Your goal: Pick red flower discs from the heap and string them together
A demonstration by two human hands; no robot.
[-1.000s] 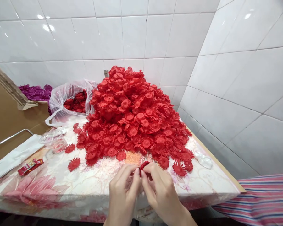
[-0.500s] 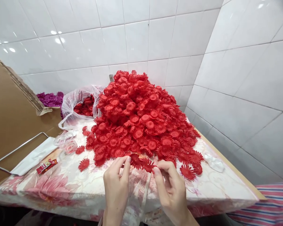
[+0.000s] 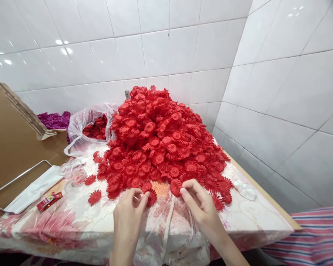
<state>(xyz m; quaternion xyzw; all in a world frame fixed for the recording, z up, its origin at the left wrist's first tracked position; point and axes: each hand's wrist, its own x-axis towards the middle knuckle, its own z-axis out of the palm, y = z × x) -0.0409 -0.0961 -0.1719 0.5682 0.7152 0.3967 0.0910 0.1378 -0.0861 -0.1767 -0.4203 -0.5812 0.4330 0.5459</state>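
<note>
A large heap of red fabric flowers (image 3: 161,136) rises in the middle of the table. At its front edge, my left hand (image 3: 130,210) pinches a red flower piece (image 3: 151,197) between thumb and fingers. My right hand (image 3: 198,203), a short way to the right, is closed on another red flower piece (image 3: 175,187). Between the two pieces shows a patch of orange and pink tablecloth. Two loose red flowers (image 3: 94,197) lie to the left of the heap.
A clear plastic bag (image 3: 79,127) with dark red flowers stands back left, near purple flowers (image 3: 54,120). A cardboard box (image 3: 13,147), white cloth (image 3: 34,188), red wrapper (image 3: 49,201) and clear containers (image 3: 79,176) are left. Tiled walls (image 3: 155,51) border the table.
My hands have moved apart, each with a red flower piece; before, the pieces formed a row between them. The view has shifted slightly, so the scene sits further left.
</note>
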